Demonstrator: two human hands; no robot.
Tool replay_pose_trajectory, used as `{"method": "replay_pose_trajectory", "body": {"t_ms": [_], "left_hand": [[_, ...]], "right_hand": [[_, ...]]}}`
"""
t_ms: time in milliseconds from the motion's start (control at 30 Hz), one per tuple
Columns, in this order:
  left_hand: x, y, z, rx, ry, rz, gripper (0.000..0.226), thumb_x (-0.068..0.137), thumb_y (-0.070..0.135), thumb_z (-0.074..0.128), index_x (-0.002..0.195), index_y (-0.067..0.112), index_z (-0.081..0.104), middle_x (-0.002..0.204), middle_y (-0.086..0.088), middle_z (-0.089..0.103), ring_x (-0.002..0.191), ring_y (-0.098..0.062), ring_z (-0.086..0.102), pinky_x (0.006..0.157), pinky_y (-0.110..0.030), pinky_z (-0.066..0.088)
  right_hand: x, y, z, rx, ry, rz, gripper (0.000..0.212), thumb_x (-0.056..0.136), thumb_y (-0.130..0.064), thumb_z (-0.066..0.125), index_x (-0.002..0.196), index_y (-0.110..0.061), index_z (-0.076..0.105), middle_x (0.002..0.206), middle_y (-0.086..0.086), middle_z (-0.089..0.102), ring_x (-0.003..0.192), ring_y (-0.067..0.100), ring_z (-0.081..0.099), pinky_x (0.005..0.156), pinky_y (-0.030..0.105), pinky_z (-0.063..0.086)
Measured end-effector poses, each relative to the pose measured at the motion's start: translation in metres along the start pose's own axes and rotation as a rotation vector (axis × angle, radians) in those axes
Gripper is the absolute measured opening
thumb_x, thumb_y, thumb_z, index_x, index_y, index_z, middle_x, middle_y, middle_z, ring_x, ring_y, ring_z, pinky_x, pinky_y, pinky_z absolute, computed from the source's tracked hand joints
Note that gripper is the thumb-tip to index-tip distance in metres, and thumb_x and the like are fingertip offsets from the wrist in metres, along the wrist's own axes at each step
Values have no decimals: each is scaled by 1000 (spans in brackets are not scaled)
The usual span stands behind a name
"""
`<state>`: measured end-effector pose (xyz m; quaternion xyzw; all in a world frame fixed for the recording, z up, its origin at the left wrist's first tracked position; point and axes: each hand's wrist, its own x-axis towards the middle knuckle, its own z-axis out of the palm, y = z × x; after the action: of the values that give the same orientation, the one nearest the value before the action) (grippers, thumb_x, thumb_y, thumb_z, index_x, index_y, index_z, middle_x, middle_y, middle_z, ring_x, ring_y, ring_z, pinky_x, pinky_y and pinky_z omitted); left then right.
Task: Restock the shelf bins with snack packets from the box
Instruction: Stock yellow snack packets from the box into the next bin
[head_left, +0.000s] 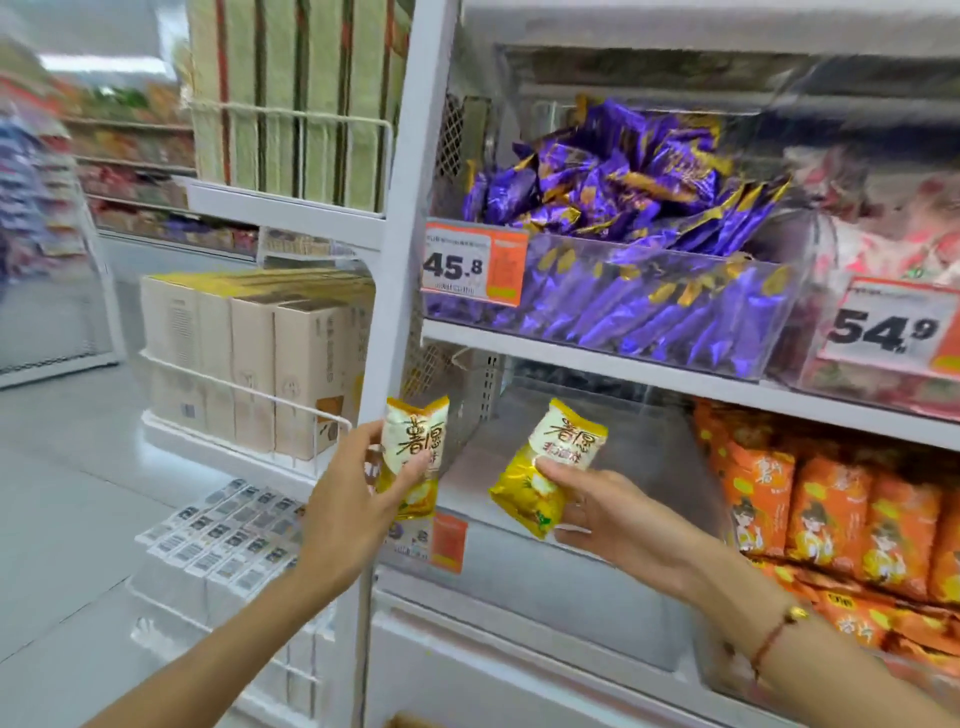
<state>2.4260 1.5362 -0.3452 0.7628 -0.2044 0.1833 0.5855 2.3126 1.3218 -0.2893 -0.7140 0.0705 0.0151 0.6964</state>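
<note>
While the left hand (348, 499) grips one yellow packet (413, 457) upright before the shelf post (389, 291), the right hand (608, 512) pinches a second packet (550, 467), tilted, at the front edge of a clear bin (519, 535). Purple packets (623, 197) fill the bin above; orange packets (831, 499) sit right.

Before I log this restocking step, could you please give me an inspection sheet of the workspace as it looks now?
Surface: clear bin on the lower shelf looks empty.
Job's things: two yellow snack packets, left packet and right packet, both held in front of that bin; the box is not in view.
Clutter: nothing seen.
Hands: left hand grips one packet; right hand grips the other, fingers over its face.
Cables: nothing seen.
Surroundings: purple packets in the bin above, tag 45.8; orange packets to the right; beige cartons in a wire rack on the left.
</note>
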Motion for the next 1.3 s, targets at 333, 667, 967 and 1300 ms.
{"method": "replay_pose_trajectory", "body": {"t_ms": [333,667,967,1300], "left_hand": [[21,-22,21,-3,137,9,38,66,84,50,90,55,58,86,34,63,76,-4,64,66,-37,55],[24,-28,27,-51,154,10,40,63,82,52,91,54,60,88,32,65,71,-11,64,64,-45,56],[24,-28,26,-51,146,-22,44,64,81,53,94,50,62,85,28,66,73,-11,66,65,-46,57],[23,0,30,44,189,6,61,67,83,51,110,43,63,95,16,60,93,5,53,72,-15,39]], "right_hand": [[158,11,-13,-341,386,24,43,77,-18,79,116,-8,63,106,6,66,69,2,55,45,11,40],[257,55,-8,-633,546,-17,62,70,-38,82,116,-13,49,121,5,61,111,27,60,87,35,51],[249,58,-16,-390,335,-9,45,83,-18,72,124,-13,54,127,4,54,114,24,56,100,38,47],[116,-12,9,-36,-462,-85,68,76,-6,69,139,-7,44,139,14,52,128,28,51,107,39,41]]}}
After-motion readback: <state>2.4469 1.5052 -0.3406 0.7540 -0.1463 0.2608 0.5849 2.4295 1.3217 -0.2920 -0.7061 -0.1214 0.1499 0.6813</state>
